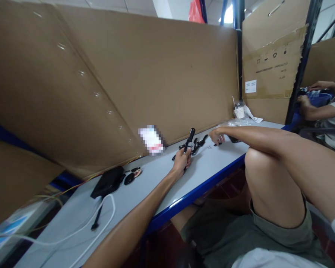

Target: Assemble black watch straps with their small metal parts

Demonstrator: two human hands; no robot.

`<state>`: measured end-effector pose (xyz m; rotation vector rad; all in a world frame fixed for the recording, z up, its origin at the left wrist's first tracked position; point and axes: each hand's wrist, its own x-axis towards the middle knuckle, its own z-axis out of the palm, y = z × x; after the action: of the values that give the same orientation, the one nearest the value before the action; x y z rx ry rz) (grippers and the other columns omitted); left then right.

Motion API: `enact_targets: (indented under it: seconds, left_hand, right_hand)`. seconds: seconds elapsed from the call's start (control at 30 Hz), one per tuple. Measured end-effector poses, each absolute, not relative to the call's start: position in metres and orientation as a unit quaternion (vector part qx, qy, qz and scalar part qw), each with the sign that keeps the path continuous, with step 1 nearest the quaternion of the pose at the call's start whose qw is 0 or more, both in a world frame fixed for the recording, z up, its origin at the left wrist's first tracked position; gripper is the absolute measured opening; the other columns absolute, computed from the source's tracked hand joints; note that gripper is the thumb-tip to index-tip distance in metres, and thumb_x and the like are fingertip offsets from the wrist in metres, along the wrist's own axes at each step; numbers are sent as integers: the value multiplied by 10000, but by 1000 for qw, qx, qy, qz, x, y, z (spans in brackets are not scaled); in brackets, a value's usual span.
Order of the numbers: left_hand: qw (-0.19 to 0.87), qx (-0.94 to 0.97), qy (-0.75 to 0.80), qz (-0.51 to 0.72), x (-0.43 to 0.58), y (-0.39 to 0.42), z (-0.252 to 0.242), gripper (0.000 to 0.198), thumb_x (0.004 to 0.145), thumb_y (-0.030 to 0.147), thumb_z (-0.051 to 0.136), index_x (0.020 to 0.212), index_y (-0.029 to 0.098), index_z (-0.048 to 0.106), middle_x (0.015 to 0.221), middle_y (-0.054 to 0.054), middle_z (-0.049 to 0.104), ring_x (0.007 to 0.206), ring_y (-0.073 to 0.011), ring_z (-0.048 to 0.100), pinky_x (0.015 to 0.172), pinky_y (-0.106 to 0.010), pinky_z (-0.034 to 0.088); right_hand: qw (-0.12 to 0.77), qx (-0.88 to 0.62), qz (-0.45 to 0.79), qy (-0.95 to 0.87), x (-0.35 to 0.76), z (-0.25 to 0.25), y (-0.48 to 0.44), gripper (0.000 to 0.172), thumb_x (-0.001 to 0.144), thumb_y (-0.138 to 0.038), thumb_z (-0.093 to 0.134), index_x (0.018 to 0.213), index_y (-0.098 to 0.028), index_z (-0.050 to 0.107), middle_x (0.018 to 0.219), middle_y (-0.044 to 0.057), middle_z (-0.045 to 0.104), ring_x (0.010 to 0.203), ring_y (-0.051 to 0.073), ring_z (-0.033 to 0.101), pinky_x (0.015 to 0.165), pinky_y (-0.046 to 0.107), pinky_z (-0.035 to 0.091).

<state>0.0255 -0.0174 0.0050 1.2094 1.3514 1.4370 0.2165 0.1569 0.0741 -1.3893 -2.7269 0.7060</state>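
Observation:
My left hand (182,160) is wrapped round a black rod-shaped part (189,139), which tilts up from the fist. Several similar black parts (196,146) lie on the table just behind and beside it. Farther right, my right hand (217,135) reaches down to the tabletop with its fingers bent together. Its fingertips are by a small dark piece, and whatever they pinch is too small to make out. Some tiny silvery pieces (209,147) lie on the table between the two hands.
A cardboard wall (170,74) backs the narrow table (153,178). To the left lie a black pouch (108,181), round dark items (131,176) and a white cable (111,212). A cup (239,111) and clear plastic stand at the right corner. Another person's arms (321,109) show beyond the post.

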Motion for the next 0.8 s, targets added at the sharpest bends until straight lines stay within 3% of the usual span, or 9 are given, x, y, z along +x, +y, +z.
enact_targets:
  seconds: [0.3, 0.43, 0.6, 0.7, 0.8]
  left_hand:
    - [414, 478, 527, 568, 24, -17, 4, 354, 886, 460, 727, 815, 213, 483, 470, 106, 393, 335, -58, 303, 338, -187, 188]
    - [425, 468, 529, 567, 23, -16, 4, 340, 895, 442, 717, 813, 209, 483, 481, 100, 396, 346, -56, 298, 342, -189, 183]
    - [435, 461, 531, 562, 22, -16, 5, 312, 916, 412, 697, 820, 209, 479, 480, 100, 393, 352, -60, 294, 349, -193, 179]
    - [434, 458, 535, 562, 22, -17, 6, 306, 922, 401, 693, 820, 209, 478, 482, 96, 402, 356, -62, 302, 354, -194, 183]
    - [437, 451, 537, 564, 22, -17, 6, 298, 929, 388, 685, 816, 210, 474, 481, 96, 404, 350, -60, 290, 355, -197, 178]
  right_hand:
    - [-113, -430, 269, -854, 231, 79, 155, 254, 733, -303, 855, 732, -87, 722, 625, 40, 657, 688, 156, 629, 642, 226, 498]
    - [-132, -432, 271, -850, 222, 90, 145, 261, 812, -293, 816, 773, -57, 711, 666, 84, 693, 680, 182, 676, 671, 276, 559]
    - [-9, -391, 316, -864, 200, 104, 125, 174, 908, -245, 737, 942, -80, 690, 708, 36, 682, 664, 137, 659, 658, 246, 578]
    - [70, -373, 326, -866, 185, 108, 110, 128, 901, -210, 744, 881, -104, 676, 696, 2, 630, 619, 88, 584, 639, 201, 553]
    - [77, -360, 393, -843, 170, 108, 97, 113, 917, -176, 693, 832, -109, 659, 737, 36, 666, 652, 106, 620, 660, 216, 572]
